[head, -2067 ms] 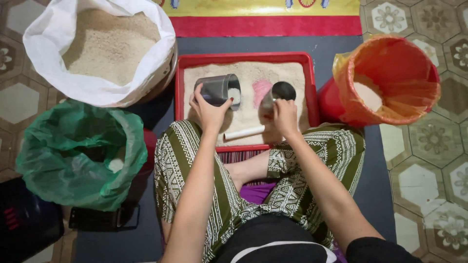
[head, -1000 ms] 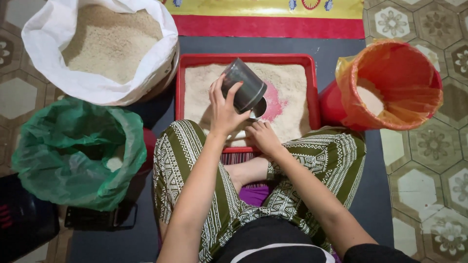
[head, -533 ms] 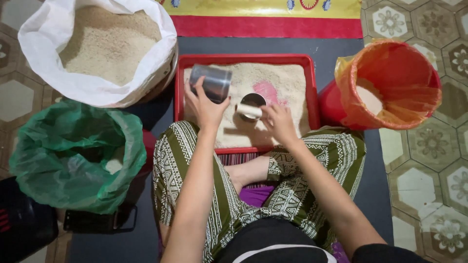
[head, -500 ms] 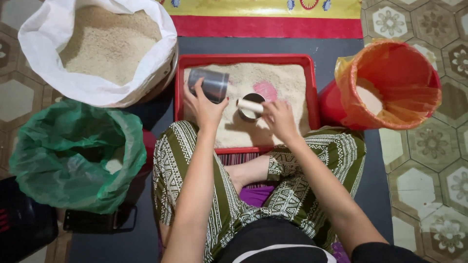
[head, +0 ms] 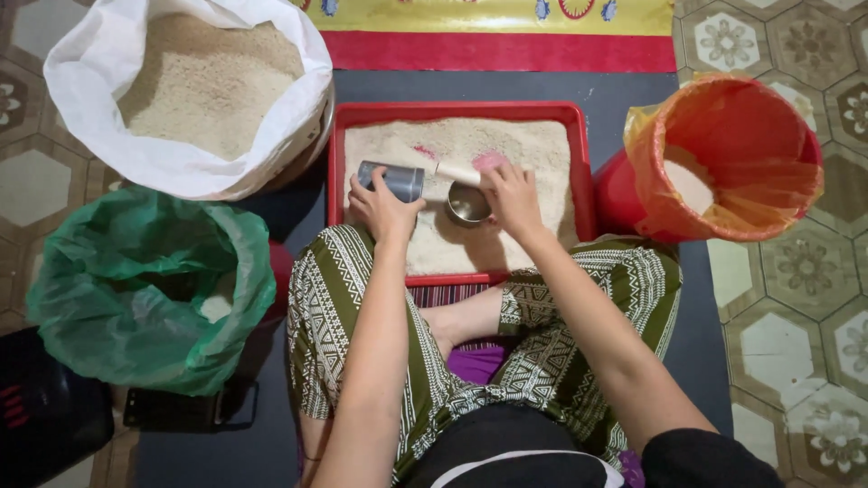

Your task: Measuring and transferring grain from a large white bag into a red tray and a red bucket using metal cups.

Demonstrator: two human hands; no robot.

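Left hand point(head: 384, 206): closed around a grey metal can point(head: 392, 181), held on its side just above the rice in the red tray point(head: 336, 163), mouth pointing right.
Right hand point(head: 511, 194): gripping a small steel scoop point(head: 467, 202) by its pale handle, bowl upward, just beside the can's mouth. A pink patch shows at my fingertips; I cannot tell what it is.
Step in hand, as I judge it: scooping rice from the tray into the can. Next move calls for bringing the scoop's lip level with the can's mouth and keeping the can steady so grains do not spill.
Surroundings: white sack of rice point(head: 194, 81) at upper left; green plastic bag point(head: 136, 289) at left; orange-lined red bucket point(head: 723, 158) at right.
Hidden: the can's inside, the scoop's load, the green bag's contents mostly obscured.
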